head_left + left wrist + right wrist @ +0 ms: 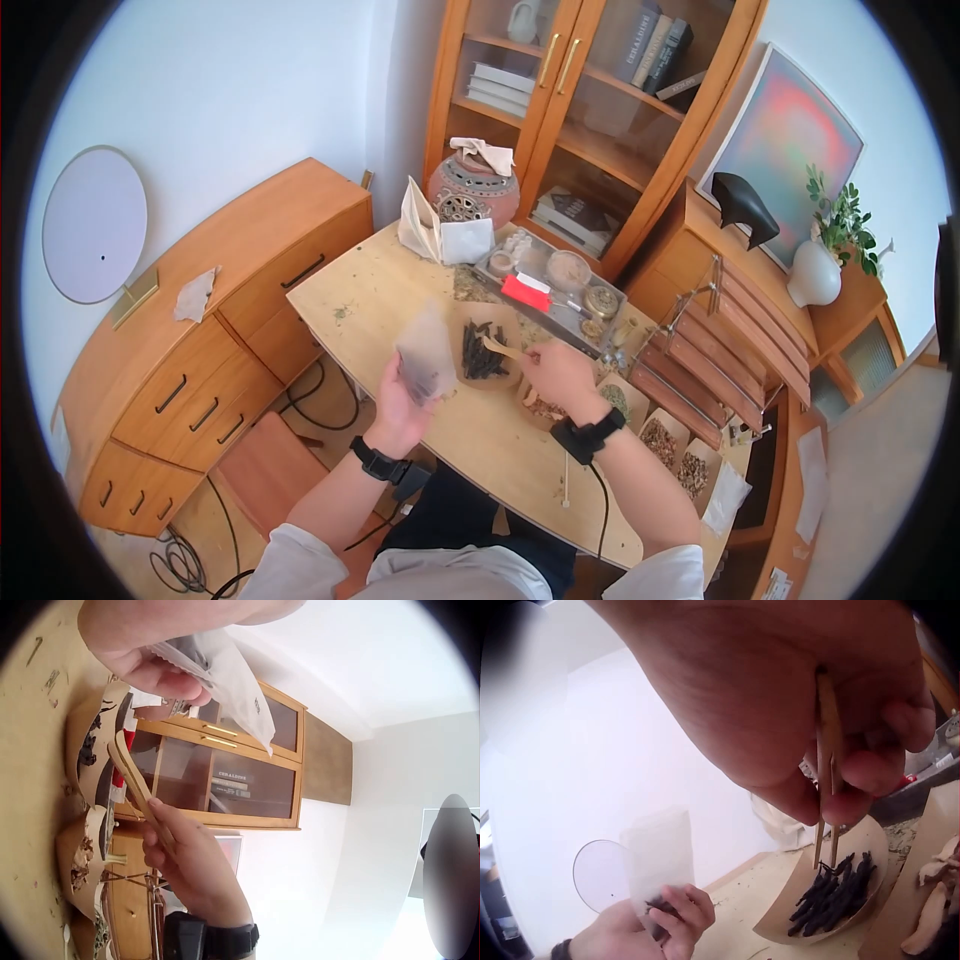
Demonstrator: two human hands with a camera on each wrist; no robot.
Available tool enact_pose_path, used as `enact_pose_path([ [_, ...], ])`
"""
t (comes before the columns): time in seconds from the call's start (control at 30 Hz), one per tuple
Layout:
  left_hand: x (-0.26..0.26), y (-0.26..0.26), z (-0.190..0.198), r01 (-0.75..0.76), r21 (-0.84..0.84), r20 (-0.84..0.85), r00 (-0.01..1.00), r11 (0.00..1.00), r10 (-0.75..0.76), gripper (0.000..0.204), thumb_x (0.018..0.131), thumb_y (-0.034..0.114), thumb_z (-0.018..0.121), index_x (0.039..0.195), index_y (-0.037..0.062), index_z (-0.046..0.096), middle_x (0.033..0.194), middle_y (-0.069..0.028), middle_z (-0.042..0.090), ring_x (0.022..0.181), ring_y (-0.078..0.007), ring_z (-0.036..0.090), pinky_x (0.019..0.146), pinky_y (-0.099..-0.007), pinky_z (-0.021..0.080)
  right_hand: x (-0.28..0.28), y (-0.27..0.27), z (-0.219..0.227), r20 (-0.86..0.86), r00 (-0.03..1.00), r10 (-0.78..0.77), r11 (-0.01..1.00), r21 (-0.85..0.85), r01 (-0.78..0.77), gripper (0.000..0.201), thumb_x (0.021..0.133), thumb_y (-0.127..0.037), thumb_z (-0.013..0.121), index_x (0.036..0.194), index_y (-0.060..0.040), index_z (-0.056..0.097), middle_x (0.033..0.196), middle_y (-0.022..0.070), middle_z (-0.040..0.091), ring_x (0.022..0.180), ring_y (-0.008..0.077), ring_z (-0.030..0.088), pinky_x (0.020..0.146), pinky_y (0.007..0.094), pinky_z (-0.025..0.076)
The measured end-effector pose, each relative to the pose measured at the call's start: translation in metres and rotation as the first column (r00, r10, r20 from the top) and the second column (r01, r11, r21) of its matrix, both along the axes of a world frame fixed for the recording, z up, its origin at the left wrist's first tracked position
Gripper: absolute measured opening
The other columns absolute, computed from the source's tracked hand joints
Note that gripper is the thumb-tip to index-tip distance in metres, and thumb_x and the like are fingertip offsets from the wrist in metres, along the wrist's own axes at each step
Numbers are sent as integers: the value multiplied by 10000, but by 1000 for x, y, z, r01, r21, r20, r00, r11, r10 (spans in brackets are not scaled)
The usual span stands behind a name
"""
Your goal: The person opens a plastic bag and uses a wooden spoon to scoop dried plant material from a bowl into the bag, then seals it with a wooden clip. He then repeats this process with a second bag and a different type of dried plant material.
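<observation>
My left hand [400, 412] holds up a small translucent bag [427, 345]; dark pieces show in its lower part in the right wrist view. Wooden tweezers [826, 761] are pinched between the thumb and fingers of my right hand [563, 378], pointing down. Their tips overlap a dark strip in the right wrist view, at the near end of a heap of black dried strips [832, 896]. The heap lies in a brown paper tray [877, 834] on the table, to the right of the bag.
More paper trays with dried pieces [660, 440] line the table's right side. Behind stands a grey tray [625, 300] with jars and a red-and-white item [526, 291]. A cloth-topped pot [475, 190] and white pouches [467, 242] are at the back. Wooden slatted shelves [690, 375] flank the right edge.
</observation>
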State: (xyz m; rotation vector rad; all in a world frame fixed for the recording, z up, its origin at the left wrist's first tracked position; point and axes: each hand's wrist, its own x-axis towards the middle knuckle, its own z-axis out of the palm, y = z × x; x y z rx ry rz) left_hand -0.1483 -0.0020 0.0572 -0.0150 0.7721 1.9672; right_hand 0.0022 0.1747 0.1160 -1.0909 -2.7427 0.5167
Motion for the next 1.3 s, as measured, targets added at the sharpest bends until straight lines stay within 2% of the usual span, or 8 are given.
enact_pose_path([
  [0.07,-4,-1,-3,13,13,-29,999,1000,-13,420,1054,430,318,1349,205,515,1268,60,589,1055,-113,548,784,-279,402,-16,-1,0,36,999,-34,998,-43,36,255,884,-283,587,905,-88,750,868,166,720,826,357,696,755,451,552],
  [0.17,-6,-2,-3,4,-16,-28,1000,1000,-5,427,1051,433,322,1359,208,515,1271,66,589,1066,-113,543,809,-284,401,-33,1,-11,14,998,-67,989,134,65,231,880,-267,584,856,-98,740,850,169,716,831,351,696,764,452,553],
  [0.77,-9,-2,-8,26,26,-36,999,999,-25,471,1056,429,301,1424,183,462,1366,28,546,1204,-156,509,955,-314,389,-54,18,-39,118,989,91,909,396,-131,210,890,-215,565,790,-111,718,798,138,705,816,342,696,699,440,549],
  [0.97,-8,0,-6,-4,32,-20,1000,999,4,460,1059,422,297,1407,179,475,1324,34,568,1145,-143,530,903,-307,400,-26,27,-25,-202,979,29,997,74,-15,253,908,-260,614,1014,-64,734,867,169,712,775,314,699,680,382,537],
  [1.07,-7,1,-6,9,5,-16,1000,1000,-9,449,1060,421,294,1389,184,487,1293,42,577,1102,-134,535,860,-308,398,-9,43,-27,-281,956,-81,979,-202,23,274,903,-311,602,1051,-124,736,941,175,702,894,363,677,780,406,534],
  [1.1,-7,2,-7,11,-9,-20,1000,1000,-12,446,1061,421,294,1386,185,489,1291,42,577,1099,-133,535,856,-308,397,-4,47,-27,-223,965,-135,968,-239,80,291,903,-335,613,1061,-124,737,940,169,707,903,358,678,776,398,534],
  [1.2,-4,5,-9,34,-25,-49,998,999,-35,440,1060,420,294,1378,190,493,1282,45,579,1089,-132,535,847,-313,394,5,44,-17,-111,980,-162,967,-213,136,290,903,-331,610,1060,-125,740,947,163,712,916,355,678,785,405,535],
  [1.3,-2,5,-10,40,-17,-73,997,999,-41,448,1062,421,284,1372,175,492,1274,25,590,1088,-155,557,841,-338,422,6,41,-22,-166,981,-95,994,-73,84,286,903,-324,602,1054,-126,743,951,157,718,918,357,677,792,418,536],
])
